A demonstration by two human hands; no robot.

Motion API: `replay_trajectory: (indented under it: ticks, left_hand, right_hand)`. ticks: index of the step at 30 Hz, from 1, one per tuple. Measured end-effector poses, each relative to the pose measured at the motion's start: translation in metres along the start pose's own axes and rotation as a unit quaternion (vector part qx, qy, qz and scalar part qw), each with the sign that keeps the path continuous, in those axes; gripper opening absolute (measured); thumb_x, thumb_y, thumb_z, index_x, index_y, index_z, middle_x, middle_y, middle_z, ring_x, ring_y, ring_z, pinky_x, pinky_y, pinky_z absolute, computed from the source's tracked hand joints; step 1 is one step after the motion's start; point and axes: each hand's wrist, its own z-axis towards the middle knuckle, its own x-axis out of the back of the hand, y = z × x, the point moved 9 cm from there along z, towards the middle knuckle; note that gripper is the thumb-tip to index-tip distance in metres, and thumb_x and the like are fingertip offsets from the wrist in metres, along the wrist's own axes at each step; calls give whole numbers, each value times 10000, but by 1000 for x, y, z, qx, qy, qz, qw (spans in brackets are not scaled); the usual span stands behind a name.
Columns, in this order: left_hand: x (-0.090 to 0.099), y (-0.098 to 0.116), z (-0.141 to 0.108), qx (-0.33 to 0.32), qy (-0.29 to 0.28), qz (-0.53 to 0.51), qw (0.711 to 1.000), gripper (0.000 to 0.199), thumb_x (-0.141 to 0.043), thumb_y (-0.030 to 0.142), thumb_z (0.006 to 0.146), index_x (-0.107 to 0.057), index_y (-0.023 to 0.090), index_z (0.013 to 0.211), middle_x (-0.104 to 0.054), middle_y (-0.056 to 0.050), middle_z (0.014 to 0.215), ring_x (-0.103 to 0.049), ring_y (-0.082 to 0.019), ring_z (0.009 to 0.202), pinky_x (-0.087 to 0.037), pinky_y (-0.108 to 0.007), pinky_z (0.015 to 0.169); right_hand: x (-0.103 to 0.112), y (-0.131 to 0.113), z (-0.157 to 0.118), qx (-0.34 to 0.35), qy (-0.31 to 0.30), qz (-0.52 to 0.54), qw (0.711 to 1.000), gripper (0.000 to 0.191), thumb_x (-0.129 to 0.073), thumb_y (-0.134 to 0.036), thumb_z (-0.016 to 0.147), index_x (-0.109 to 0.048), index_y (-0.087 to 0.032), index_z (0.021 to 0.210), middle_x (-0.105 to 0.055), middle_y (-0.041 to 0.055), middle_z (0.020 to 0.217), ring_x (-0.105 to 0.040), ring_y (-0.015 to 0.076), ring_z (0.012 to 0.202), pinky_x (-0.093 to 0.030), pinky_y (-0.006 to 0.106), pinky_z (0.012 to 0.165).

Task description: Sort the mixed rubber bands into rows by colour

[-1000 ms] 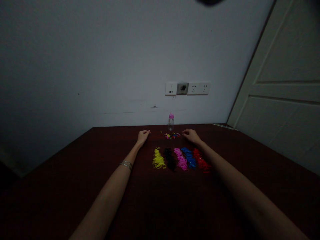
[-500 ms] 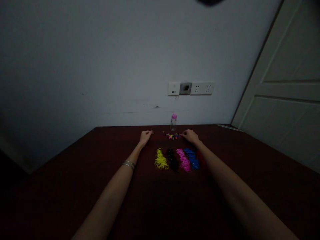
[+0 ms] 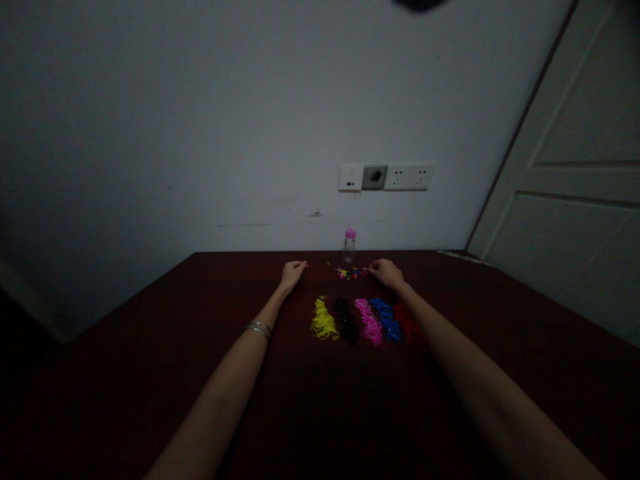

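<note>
Yellow is the colour of the pile nearest to the left hand (image 3: 293, 275): this yellow pile (image 3: 325, 321) of thin loops lies to the right of that hand and closer to the body. Next to it, going toward the right arm, come the black pile (image 3: 347, 321), the pink pile (image 3: 370, 323), the blue pile (image 3: 386, 320) and the red pile (image 3: 409, 320), all on the body side of the right hand (image 3: 387, 273). The red pile is partly covered by the right forearm and looks very dark. Between the two hands, much nearer to the right one, lies a small mixed heap (image 3: 349, 273) of many colours, and one yellow bit (image 3: 329, 264) is just beside it, on its left-hand side. The right hand is bent, with the fingertips brought close together at the edge of the heap; a pinkish bit shows at them, but I cannot tell if it is gripped. The left hand rests half curled, thumb near the forefinger, apart from the heap; whether it has hold of something, I cannot tell. Beyond the heap, farther than both hands, a clear bottle (image 3: 349, 247) with pink cap stands upright on the dark red table (image 3: 320, 413).
</note>
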Motion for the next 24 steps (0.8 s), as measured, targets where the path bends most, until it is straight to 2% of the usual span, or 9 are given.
replay_trajectory:
  ticks: [6, 12, 16, 20, 24]
  left_hand:
    - [0, 0, -2, 9, 2, -5, 1000, 340, -519, 396, 741, -704, 113, 708, -676, -65, 677, -591, -181, 714, -405, -250, 663]
    - [-1, -1, 1, -4, 1, -2, 1000, 321, -521, 377, 740, -704, 121, 682, -690, -75, 723, -602, -187, 741, -412, -259, 699]
    - [-2, -2, 3, -9, -3, 4, 1000, 325, -513, 376, 745, -704, 118, 692, -695, -80, 749, -606, -191, 746, -413, -264, 704]
    - [-2, -2, 3, -12, -4, 8, 1000, 320, -515, 372, 745, -702, 117, 695, -697, -78, 750, -605, -187, 739, -411, -260, 703]
    - [-4, 1, 2, -7, -13, 15, 1000, 304, -527, 366, 733, -702, 120, 690, -693, -72, 725, -605, -189, 738, -412, -258, 693]
  right_hand:
    - [19, -11, -17, 101, 13, 106, 989, 313, -571, -459, 758, -706, -195, 861, -677, 62, 953, -604, 201, 902, -462, 263, 752]
    - [19, -55, -63, 227, -82, 141, 960, 242, -566, -405, 779, -699, -205, 814, -660, 57, 912, -599, 176, 862, -461, 271, 799]
    - [18, -73, -87, 296, -108, 124, 941, 209, -565, -351, 787, -695, -187, 797, -639, 58, 904, -592, 167, 860, -451, 281, 810]
    - [20, -69, -88, 288, -103, 147, 940, 170, -586, -288, 758, -695, -177, 828, -639, 60, 944, -590, 168, 893, -443, 288, 842]
    - [27, -46, -78, 238, -75, 184, 951, 177, -583, -285, 745, -692, -192, 849, -649, 51, 958, -589, 182, 916, -448, 298, 851]
